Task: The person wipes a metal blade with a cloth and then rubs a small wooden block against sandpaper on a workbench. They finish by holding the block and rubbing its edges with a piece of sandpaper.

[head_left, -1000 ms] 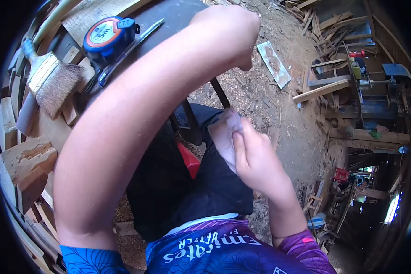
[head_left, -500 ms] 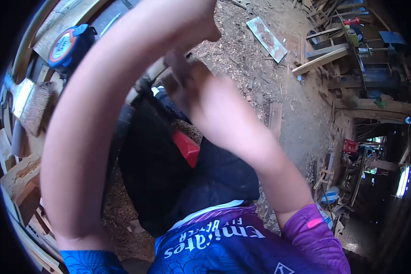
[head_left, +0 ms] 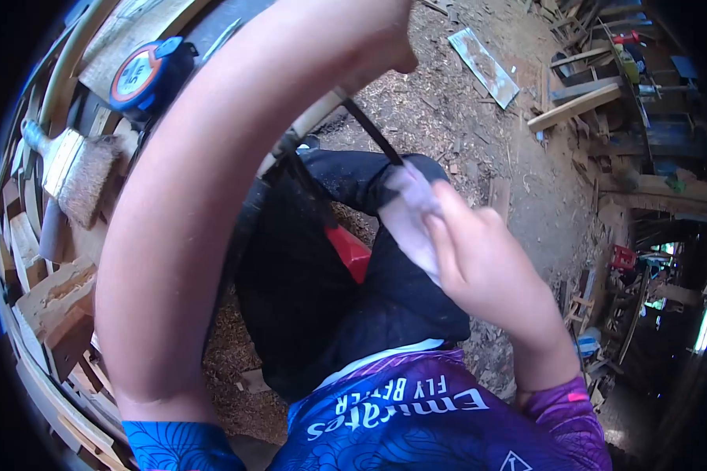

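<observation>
My right hand (head_left: pixel 487 251) is closed on a whitish cloth or sheet (head_left: pixel 410 231), whose upper part wraps round the lower end of a thin dark bar (head_left: pixel 373 133). The bar slants up toward my left hand (head_left: pixel 381 51), near the top edge. The fingers of my left hand are hidden, so its grip cannot be made out. Below the left forearm, a pale rod-like piece (head_left: pixel 316 114) meets dark clamp-like parts (head_left: pixel 288 144). A red wedge-shaped part (head_left: pixel 349 251) shows between the legs.
At the left are a blue tape measure (head_left: pixel 143 81), a wide brush (head_left: pixel 82 177) and wooden pieces (head_left: pixel 59 302). A flat board (head_left: pixel 485 67) lies on the shaving-strewn floor. Stacked timber and a plank (head_left: pixel 575 107) are at the right.
My right hand has moved right and down, away from the left forearm, and the whitish cloth and dark bar now show clearly. The whole view has shifted slightly.
</observation>
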A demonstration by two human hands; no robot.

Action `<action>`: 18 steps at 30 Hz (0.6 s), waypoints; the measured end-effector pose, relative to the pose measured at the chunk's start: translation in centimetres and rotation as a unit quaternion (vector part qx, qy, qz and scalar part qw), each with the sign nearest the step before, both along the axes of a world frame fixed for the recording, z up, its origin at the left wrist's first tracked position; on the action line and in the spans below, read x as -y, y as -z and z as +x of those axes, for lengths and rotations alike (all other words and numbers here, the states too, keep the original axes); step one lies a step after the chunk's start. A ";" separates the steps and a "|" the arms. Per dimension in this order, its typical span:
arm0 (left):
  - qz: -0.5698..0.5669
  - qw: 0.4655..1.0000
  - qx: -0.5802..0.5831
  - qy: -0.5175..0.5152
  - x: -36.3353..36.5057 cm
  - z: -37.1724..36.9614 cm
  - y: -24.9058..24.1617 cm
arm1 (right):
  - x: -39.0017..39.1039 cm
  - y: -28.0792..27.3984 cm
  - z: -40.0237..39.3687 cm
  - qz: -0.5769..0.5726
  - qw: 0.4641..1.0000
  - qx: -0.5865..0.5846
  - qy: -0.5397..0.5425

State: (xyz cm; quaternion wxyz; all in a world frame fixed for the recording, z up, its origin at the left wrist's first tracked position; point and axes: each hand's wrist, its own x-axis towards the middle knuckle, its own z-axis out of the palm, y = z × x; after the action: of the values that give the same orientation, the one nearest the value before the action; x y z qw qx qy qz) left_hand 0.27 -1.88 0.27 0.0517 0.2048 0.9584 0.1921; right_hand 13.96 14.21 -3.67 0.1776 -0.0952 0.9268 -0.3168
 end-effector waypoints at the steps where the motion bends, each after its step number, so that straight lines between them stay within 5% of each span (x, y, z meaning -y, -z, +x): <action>1: 0.019 0.999 0.032 0.017 0.5 -0.4 -0.3 | -0.1 0.7 -0.1 -0.028 0.998 -0.064 -0.001; 6: -0.029 0.991 0.132 -0.008 -0.7 0.0 -1.3 | 2.6 2.0 -4.4 0.041 0.993 -0.107 -0.040; 10: 0.041 0.999 0.019 0.008 0.4 0.0 0.1 | 0.2 0.2 -0.4 0.013 0.983 -0.153 -0.098; 13: 0.000 1.000 0.010 0.025 -0.1 -0.2 -0.8 | 1.0 -0.3 -0.9 -0.025 0.995 -0.097 -0.015; 15: -0.106 0.986 0.089 -0.096 -2.5 0.1 -1.4 | 2.5 0.5 -4.0 0.028 0.995 -0.090 -0.030; 16: -0.049 0.994 0.101 -0.006 -0.7 0.0 -1.1 | 2.7 0.9 -4.8 0.078 0.990 -0.098 -0.068; 18: 0.003 0.996 0.087 0.001 -0.2 0.0 -0.3 | 1.6 1.6 -2.8 0.032 0.991 -0.113 -0.070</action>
State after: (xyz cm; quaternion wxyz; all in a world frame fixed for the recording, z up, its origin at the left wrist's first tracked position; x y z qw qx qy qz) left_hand 0.27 -1.65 0.62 0.1341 0.1890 0.9495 0.2117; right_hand 11.19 12.60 -5.31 0.0963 -0.1897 0.9416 -0.2611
